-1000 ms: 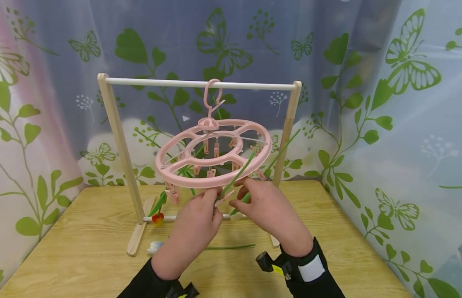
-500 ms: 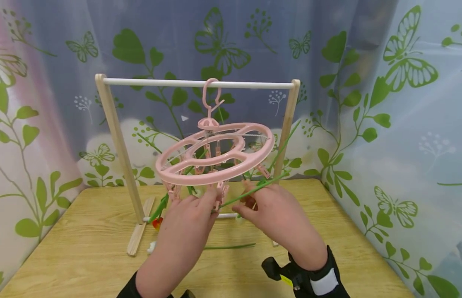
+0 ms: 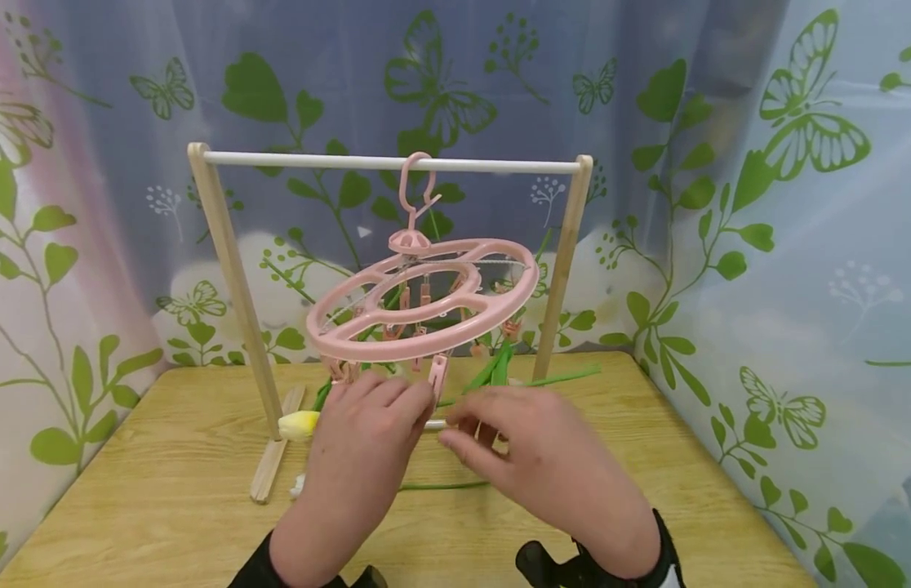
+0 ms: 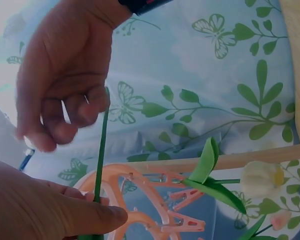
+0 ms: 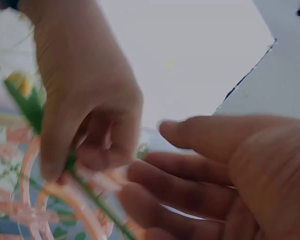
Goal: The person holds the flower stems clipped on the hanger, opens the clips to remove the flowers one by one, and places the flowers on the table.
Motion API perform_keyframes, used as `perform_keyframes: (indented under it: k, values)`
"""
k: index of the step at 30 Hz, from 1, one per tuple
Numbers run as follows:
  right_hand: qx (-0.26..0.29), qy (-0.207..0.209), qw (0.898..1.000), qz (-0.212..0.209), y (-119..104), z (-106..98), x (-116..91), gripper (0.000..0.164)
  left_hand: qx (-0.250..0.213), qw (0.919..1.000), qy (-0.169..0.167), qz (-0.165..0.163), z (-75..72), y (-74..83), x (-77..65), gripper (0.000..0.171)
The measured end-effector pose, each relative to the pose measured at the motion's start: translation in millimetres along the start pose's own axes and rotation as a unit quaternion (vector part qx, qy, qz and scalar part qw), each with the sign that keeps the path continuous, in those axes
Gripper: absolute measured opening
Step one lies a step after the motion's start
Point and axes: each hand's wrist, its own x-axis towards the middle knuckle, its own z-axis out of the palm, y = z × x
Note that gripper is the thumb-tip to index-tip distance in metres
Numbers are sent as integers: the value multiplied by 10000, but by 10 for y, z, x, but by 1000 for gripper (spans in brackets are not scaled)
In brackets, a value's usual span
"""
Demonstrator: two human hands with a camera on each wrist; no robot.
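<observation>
My left hand [image 3: 371, 441] pinches the green stem [image 4: 101, 155] of an artificial tulip below the front of a pink round clip hanger [image 3: 397, 351]. The yellow tulip head [image 3: 299, 425] sticks out to the left of this hand, and the stem runs off to the right. A pink clip [image 3: 438, 374] hangs right at the left hand's fingertips. My right hand [image 3: 536, 457] is just right of it, fingers loosely bent and apart. In the right wrist view the right hand's fingers [image 5: 175, 185] hold nothing, close beside the stem.
The hanger hooks onto the white bar [image 3: 301, 161] of a wooden stand [image 3: 235, 286]. Other clips hold tulips, among them a white tulip [image 4: 260, 179]. Another tulip's stem [image 3: 441, 487] lies on the wooden table [image 3: 169, 490] before the stand. A patterned curtain [image 3: 691, 245] surrounds the table.
The left hand has turned the tulip, so its stem lies flatter to the right and the yellow head now shows at left. The right hand has moved slightly down, and the hanger has swayed.
</observation>
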Motion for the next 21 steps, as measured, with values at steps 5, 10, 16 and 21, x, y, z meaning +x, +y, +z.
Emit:
perform_keyframes:
  k: [5,10,16,21]
  values:
    - [-262,970,9944,315,54,86,60,19,-17,9997,252,-11,13,-8,-25,20]
    - [-321,1172,9912,526,98,139,114,30,-117,9994,334,15,16,-9,-16,20]
    - [-276,1125,9907,716,108,176,162,52,-150,9995,248,150,0,-16,-8,27]
    - [-252,1092,9913,696,117,195,178,59,-72,9993,193,313,18,-18,3,27]
